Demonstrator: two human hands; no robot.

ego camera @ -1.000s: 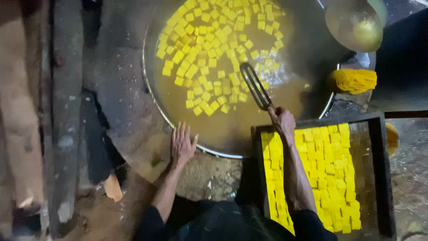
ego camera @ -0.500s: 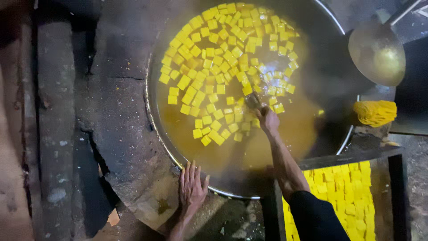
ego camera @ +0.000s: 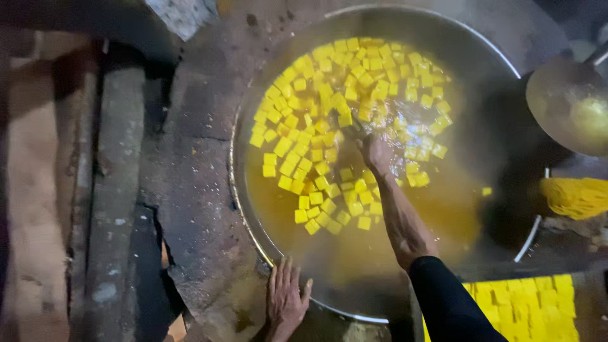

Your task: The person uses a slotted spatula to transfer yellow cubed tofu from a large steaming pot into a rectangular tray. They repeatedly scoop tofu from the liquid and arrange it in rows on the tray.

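Head view: the right hand [ego camera: 378, 154] is closed around a dark utensil handle [ego camera: 356, 130] amid yellow cubes [ego camera: 329, 107] floating in amber liquid at the centre of a wide round metal pan [ego camera: 256, 231]. The left hand [ego camera: 286, 299], fingers spread and holding nothing, lies flat on the pan's rim at seven o'clock.

The person's right arm wears a long black sleeve, tight and plain, which ends a little below the elbow, so the forearm and the right hand [ego camera: 379, 154] are bare. The left hand [ego camera: 286, 299] is bare too, with no glove, ring or watch that can be seen (only the hand and the wrist are in the picture). The black cloth shows no pattern or marking.
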